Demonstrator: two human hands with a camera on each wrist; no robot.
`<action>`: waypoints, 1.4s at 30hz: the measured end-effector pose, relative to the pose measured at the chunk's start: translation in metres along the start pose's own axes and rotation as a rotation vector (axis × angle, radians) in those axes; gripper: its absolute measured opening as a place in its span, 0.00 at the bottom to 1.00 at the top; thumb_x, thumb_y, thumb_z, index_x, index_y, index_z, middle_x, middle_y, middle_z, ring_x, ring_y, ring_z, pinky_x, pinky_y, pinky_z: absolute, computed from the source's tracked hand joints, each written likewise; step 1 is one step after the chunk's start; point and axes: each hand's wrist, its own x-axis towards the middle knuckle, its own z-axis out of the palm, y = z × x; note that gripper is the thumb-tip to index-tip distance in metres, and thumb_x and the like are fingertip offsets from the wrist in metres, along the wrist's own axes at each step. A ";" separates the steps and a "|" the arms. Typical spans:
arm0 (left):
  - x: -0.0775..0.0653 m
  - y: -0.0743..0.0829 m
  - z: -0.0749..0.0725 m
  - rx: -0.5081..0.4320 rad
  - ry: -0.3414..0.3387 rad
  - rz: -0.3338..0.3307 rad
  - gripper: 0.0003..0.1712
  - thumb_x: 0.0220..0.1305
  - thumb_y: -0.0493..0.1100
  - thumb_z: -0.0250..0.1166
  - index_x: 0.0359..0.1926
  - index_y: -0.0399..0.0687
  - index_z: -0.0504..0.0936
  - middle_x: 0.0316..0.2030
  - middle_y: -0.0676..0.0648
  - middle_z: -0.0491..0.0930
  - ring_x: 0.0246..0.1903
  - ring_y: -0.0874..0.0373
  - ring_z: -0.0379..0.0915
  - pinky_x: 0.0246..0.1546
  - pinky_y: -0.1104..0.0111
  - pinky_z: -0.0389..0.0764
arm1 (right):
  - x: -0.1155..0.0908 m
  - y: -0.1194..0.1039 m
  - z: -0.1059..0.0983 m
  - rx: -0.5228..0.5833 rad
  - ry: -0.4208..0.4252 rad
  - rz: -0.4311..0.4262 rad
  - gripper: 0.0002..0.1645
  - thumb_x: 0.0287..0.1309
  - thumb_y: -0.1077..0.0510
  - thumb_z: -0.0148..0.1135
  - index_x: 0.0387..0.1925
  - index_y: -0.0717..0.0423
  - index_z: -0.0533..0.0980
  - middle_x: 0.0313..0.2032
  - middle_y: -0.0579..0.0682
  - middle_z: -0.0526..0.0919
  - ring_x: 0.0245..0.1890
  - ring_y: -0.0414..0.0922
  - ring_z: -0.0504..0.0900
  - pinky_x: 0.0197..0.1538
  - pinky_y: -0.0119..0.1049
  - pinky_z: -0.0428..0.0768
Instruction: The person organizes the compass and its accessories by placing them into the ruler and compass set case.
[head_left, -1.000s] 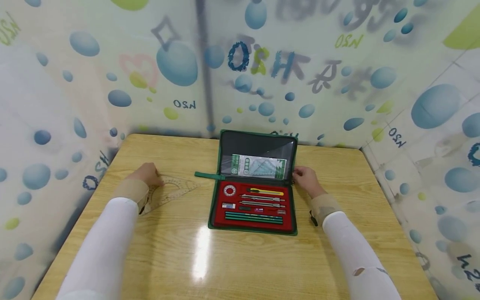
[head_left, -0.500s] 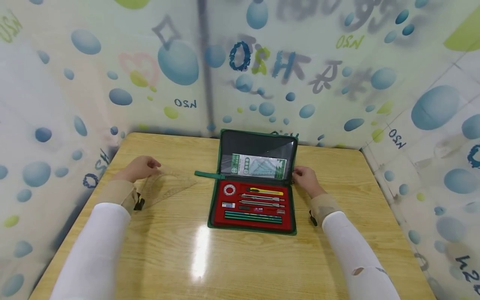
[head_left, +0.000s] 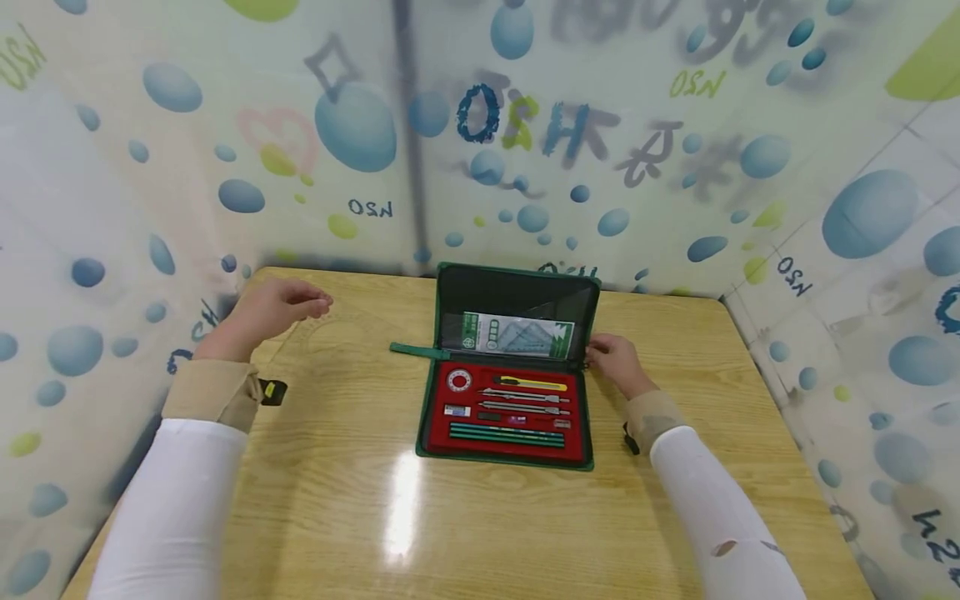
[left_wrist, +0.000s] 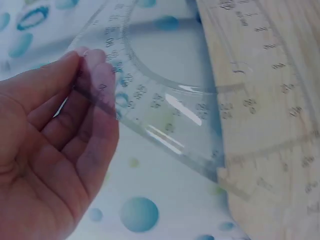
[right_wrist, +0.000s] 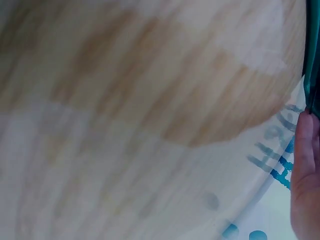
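Note:
My left hand pinches a clear plastic set square by its edge, thumb against fingers; a protractor arc and printed figures show on it in the left wrist view. The set square is raised and tilted at the left of the table. Right of it, a green drawing-set case lies unfolded, its dark lid standing up at the back. My right hand holds the case's right edge beside the hinge. In the right wrist view only some of its fingers appear, at the green edge; the thumb is hidden there.
The case's red insert holds a yellow cutter, two compass-like metal tools, an eraser, a white ring and green pencils. A packet of set squares sits in the lid. Patterned walls border the wooden table.
My left hand has moved away toward the back, lifting and tilting the set square from near the tabletop. The lid leans slightly further forward; my right hand stays at the case's edge.

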 end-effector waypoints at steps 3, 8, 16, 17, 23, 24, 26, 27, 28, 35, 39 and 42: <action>0.005 0.021 0.009 -0.018 0.072 0.063 0.21 0.65 0.55 0.57 0.50 0.46 0.81 0.45 0.43 0.81 0.45 0.49 0.75 0.45 0.53 0.75 | -0.001 0.001 -0.001 -0.010 0.003 -0.013 0.11 0.60 0.68 0.55 0.43 0.70 0.78 0.40 0.64 0.81 0.38 0.54 0.79 0.40 0.42 0.79; 0.020 0.064 0.040 -0.058 0.201 0.257 0.15 0.64 0.47 0.59 0.46 0.44 0.83 0.43 0.44 0.81 0.44 0.51 0.76 0.45 0.56 0.78 | -0.003 0.002 -0.002 -0.046 0.013 -0.046 0.10 0.60 0.69 0.56 0.42 0.70 0.78 0.40 0.64 0.81 0.38 0.54 0.79 0.42 0.44 0.79; 0.040 0.124 0.088 0.064 0.313 0.500 0.11 0.64 0.44 0.59 0.43 0.47 0.84 0.39 0.51 0.82 0.38 0.60 0.76 0.41 0.66 0.78 | -0.003 0.002 -0.002 -0.043 0.019 -0.062 0.11 0.59 0.69 0.56 0.43 0.70 0.79 0.40 0.64 0.82 0.39 0.55 0.79 0.44 0.48 0.79; 0.043 0.129 0.093 0.075 0.315 0.512 0.11 0.64 0.44 0.59 0.43 0.48 0.84 0.39 0.51 0.81 0.37 0.60 0.75 0.40 0.66 0.78 | -0.003 0.001 -0.002 -0.041 0.018 -0.064 0.11 0.59 0.69 0.56 0.43 0.70 0.79 0.40 0.64 0.82 0.39 0.55 0.79 0.45 0.48 0.79; 0.057 0.155 0.117 0.105 0.316 0.585 0.11 0.64 0.43 0.60 0.45 0.49 0.83 0.41 0.52 0.82 0.42 0.60 0.76 0.45 0.68 0.77 | -0.003 -0.001 -0.002 -0.026 0.016 -0.056 0.11 0.59 0.69 0.57 0.43 0.68 0.79 0.40 0.63 0.82 0.38 0.53 0.79 0.45 0.48 0.78; 0.059 0.158 0.120 0.103 0.316 0.597 0.11 0.64 0.42 0.60 0.45 0.49 0.83 0.41 0.52 0.81 0.42 0.60 0.76 0.46 0.69 0.76 | -0.003 -0.001 -0.002 -0.024 0.016 -0.055 0.11 0.59 0.69 0.57 0.43 0.68 0.79 0.40 0.63 0.82 0.38 0.53 0.79 0.44 0.48 0.79; 0.063 0.164 0.127 0.105 0.320 0.616 0.11 0.64 0.42 0.60 0.46 0.49 0.83 0.42 0.52 0.81 0.43 0.60 0.76 0.47 0.70 0.76 | -0.003 -0.001 -0.002 -0.021 0.012 -0.050 0.11 0.59 0.69 0.57 0.43 0.68 0.79 0.40 0.63 0.82 0.38 0.53 0.79 0.43 0.47 0.79; 0.065 0.167 0.130 0.109 0.325 0.627 0.11 0.64 0.42 0.60 0.46 0.49 0.83 0.43 0.52 0.81 0.44 0.61 0.75 0.47 0.71 0.76 | -0.003 -0.001 -0.002 -0.018 0.009 -0.047 0.12 0.59 0.69 0.56 0.43 0.69 0.79 0.40 0.63 0.82 0.37 0.52 0.79 0.42 0.46 0.80; 0.066 0.169 0.133 0.111 0.328 0.637 0.12 0.64 0.42 0.60 0.47 0.49 0.83 0.43 0.52 0.81 0.44 0.61 0.75 0.48 0.71 0.75 | -0.003 -0.001 -0.002 -0.012 0.009 -0.043 0.11 0.59 0.69 0.56 0.43 0.69 0.79 0.40 0.63 0.82 0.37 0.52 0.79 0.42 0.45 0.80; 0.075 0.179 0.150 0.195 0.334 0.666 0.12 0.64 0.42 0.60 0.47 0.48 0.83 0.43 0.51 0.81 0.46 0.60 0.75 0.50 0.72 0.74 | -0.003 -0.001 -0.001 0.002 0.011 -0.048 0.11 0.59 0.69 0.57 0.43 0.69 0.79 0.39 0.64 0.82 0.35 0.52 0.80 0.39 0.42 0.81; 0.079 0.182 0.156 0.205 0.352 0.669 0.12 0.63 0.42 0.61 0.47 0.48 0.83 0.43 0.51 0.81 0.46 0.60 0.75 0.51 0.71 0.74 | -0.003 -0.001 -0.001 -0.003 0.014 -0.067 0.11 0.58 0.70 0.57 0.43 0.70 0.79 0.39 0.64 0.82 0.35 0.52 0.80 0.39 0.42 0.81; 0.082 0.184 0.158 0.197 0.355 0.660 0.13 0.64 0.43 0.60 0.48 0.48 0.82 0.44 0.51 0.81 0.47 0.59 0.75 0.52 0.71 0.73 | -0.003 0.000 -0.001 -0.025 0.019 -0.085 0.11 0.59 0.69 0.57 0.42 0.70 0.79 0.39 0.63 0.82 0.35 0.52 0.80 0.39 0.42 0.80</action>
